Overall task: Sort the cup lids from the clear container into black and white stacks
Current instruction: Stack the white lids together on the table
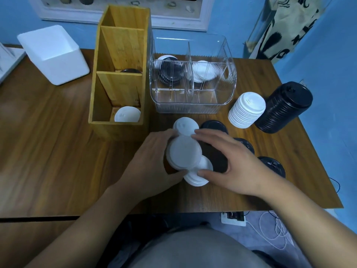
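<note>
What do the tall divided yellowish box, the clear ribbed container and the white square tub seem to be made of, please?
Tall divided yellowish box: likely bamboo or light wood, matte; straight grain shows. Clear ribbed container: glossy transparent plastic, perhaps acrylic; lids show through its fluted walls. White square tub: probably foam, matte; thick walls, soft edges.

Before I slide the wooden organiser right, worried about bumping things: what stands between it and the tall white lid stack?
The clear container, lids inside, stands between the wooden organiser and white lid stack; head view shows it.
</note>
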`<state>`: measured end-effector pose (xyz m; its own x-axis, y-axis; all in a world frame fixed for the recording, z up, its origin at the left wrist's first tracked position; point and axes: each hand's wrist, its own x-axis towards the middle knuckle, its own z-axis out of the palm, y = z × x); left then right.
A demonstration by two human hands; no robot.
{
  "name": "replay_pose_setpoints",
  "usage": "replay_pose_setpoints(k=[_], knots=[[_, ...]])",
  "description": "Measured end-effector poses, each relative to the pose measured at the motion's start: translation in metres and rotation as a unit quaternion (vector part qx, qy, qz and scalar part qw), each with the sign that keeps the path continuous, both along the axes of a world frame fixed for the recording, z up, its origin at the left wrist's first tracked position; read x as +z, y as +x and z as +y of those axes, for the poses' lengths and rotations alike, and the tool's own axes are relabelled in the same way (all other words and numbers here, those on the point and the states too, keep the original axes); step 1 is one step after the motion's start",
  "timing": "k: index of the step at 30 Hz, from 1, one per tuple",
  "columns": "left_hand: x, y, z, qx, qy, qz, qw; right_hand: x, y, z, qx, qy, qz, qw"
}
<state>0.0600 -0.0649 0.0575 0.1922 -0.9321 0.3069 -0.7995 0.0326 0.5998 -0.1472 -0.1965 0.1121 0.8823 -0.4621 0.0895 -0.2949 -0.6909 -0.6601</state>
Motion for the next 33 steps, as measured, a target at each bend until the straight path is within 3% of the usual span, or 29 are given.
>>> replay_pose_setpoints(k=[6,10,14,17,24,33], knots=[[-0.006,-0.040,-0.018,0.031,-0.109,-0.058,0.992,-0.002,0.005,0.024,-0.139,-0.026,0.045,0.989],[-0.012,-0.055,-0.021,0.060,-0.106,-0.057,0.991,-0.012,0.009,0.019,-0.179,0.012,0.033,0.983],[-0.022,-0.049,-0.010,0.056,-0.031,-0.002,0.998,-0.011,-0.008,-0.003,-0.134,0.014,0.049,0.990],[-0.039,-0.046,0.001,0.027,0.033,-0.006,0.999,-0.009,-0.026,-0.019,-0.041,0.012,0.099,0.994],[-0.052,-0.041,-0.001,-0.023,0.069,0.024,0.997,-0.035,-0.025,-0.021,0.125,-0.015,0.125,0.984],[-0.056,-0.041,-0.001,-0.024,0.062,0.017,0.998,-0.043,-0.019,-0.007,0.065,-0.004,0.097,0.993]])
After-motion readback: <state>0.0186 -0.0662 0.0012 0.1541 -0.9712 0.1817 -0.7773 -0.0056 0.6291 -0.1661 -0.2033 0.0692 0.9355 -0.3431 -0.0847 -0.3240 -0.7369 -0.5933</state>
